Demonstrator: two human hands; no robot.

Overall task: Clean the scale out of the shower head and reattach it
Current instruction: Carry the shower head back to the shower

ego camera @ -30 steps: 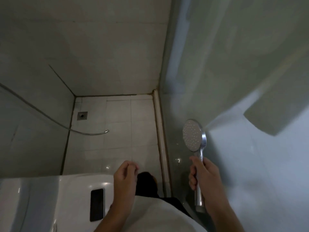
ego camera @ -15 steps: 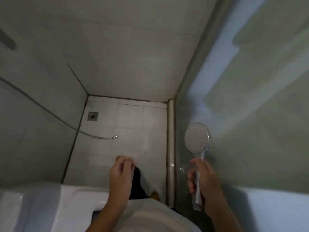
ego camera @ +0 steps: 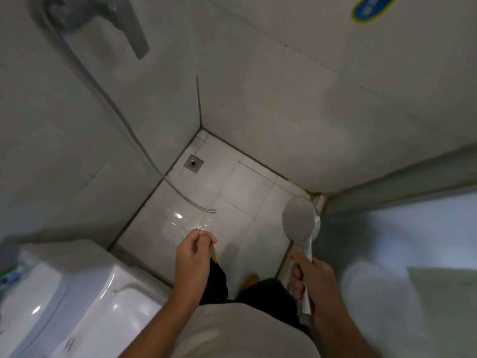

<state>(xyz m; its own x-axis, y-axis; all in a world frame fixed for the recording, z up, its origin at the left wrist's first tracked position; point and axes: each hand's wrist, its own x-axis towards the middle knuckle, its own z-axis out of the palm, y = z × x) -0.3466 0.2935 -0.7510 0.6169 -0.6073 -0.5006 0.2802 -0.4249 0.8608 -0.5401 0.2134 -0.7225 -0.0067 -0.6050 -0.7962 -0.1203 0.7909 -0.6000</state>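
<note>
Two hands in the head view, one camera only. Right hand [ego camera: 313, 276] wrapped closed around the handle of the shower head [ego camera: 300, 220], low right of frame, spray face turned up toward the camera, handle running down through the fist, bottom end poking out below it. Shower head is off the hose. Left hand [ego camera: 195, 250] loosely curled, fingers bent in toward the thumb, nothing visibly in it, held over the floor apart from the shower head. Hose [ego camera: 108, 99] drops from the blurred wall fitting [ego camera: 103, 19] top left, runs down the wall, its free metal end lying on the wet floor tiles [ego camera: 247, 182] just ahead of the left hand. Floor drain [ego camera: 193, 164] in the corner beyond. White toilet [ego camera: 85, 301] bottom left. Blue-yellow sticker [ego camera: 371, 7] on wall top right. Right side glass, blurred.
</note>
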